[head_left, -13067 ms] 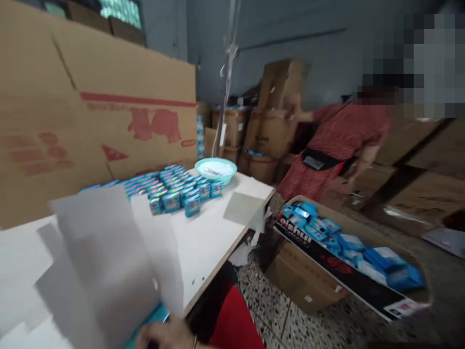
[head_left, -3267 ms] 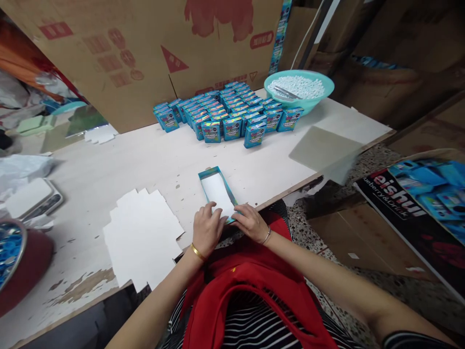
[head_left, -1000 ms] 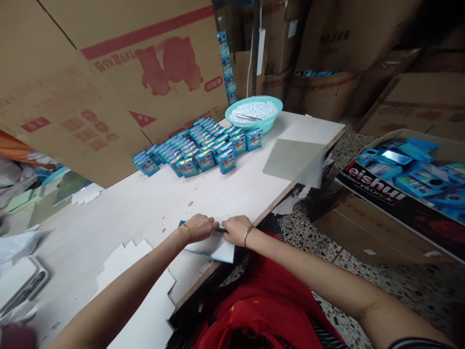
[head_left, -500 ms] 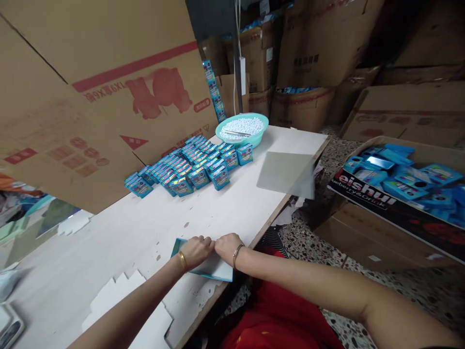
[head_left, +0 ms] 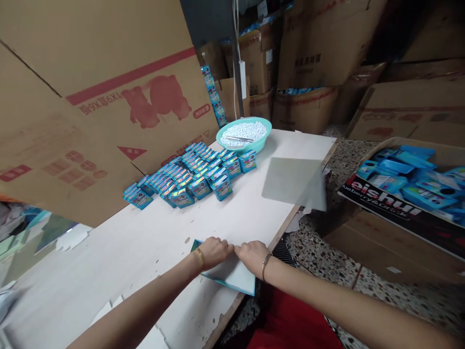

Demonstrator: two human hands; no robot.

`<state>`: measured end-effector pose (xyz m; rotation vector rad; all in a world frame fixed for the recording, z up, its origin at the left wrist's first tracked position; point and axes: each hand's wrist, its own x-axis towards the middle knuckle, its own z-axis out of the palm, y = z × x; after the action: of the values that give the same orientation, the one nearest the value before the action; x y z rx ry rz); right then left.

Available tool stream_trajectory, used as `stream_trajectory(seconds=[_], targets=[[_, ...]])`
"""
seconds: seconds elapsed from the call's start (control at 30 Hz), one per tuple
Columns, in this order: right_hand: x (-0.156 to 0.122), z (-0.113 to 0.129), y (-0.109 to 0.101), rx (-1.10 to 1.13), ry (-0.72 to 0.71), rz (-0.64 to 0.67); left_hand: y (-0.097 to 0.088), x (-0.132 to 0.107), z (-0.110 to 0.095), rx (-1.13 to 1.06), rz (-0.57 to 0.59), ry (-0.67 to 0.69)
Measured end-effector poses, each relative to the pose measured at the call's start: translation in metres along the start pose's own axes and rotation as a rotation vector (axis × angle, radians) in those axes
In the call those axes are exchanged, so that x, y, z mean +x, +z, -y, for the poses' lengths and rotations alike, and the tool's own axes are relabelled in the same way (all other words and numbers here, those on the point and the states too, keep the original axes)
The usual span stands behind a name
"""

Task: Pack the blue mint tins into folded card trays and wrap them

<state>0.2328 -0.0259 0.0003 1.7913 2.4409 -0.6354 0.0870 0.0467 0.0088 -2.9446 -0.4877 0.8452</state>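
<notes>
A flat, pale card sheet with blue edges [head_left: 232, 274] lies at the near edge of the table, partly under my hands. My left hand [head_left: 216, 252], with a gold bangle at the wrist, is closed at the sheet's far edge. Close beside it, my right hand [head_left: 252, 257], wearing a silver-coloured bangle, is closed at the same edge. Both sets of fingertips are tucked under and hidden, and the knuckles nearly meet. Farther along the table stand several rows of small blue printed boxes [head_left: 199, 186].
A turquoise basin [head_left: 259, 146] of small white pellets holds metal tweezers [head_left: 238, 139]. A translucent sheet [head_left: 290, 182] overhangs the table's right edge. Blue packs fill a carton [head_left: 385, 206] at right. A large cardboard panel [head_left: 101, 126] stands behind the boxes. White cut card [head_left: 152, 337] lies near my left forearm.
Both hands and the sheet now appear farther right in view, and a slightly wider gap shows between the hands. The whole scene has shifted a little as the camera moved.
</notes>
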Motion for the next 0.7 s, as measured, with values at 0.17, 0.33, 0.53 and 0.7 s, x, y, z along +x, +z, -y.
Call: stream_trajectory(seconds=[0.17, 0.33, 0.53, 0.7], targets=[[-0.003, -0.007, -0.001, 0.001, -0.008, 0.012, -0.017, 0.005, 0.007, -0.050, 0.039, 0.019], [-0.015, -0.037, -0.007, 0.068, 0.241, -0.041, -0.074, 0.024, 0.057, -0.241, -0.291, -0.043], [-0.026, -0.070, -0.008, 0.181, 0.524, -0.076, -0.083, 0.083, 0.139, -0.132, -0.465, -0.561], [-0.020, -0.070, 0.001, 0.285, 0.532, -0.099, -0.066, 0.109, 0.155, -0.198, -0.313, -0.664]])
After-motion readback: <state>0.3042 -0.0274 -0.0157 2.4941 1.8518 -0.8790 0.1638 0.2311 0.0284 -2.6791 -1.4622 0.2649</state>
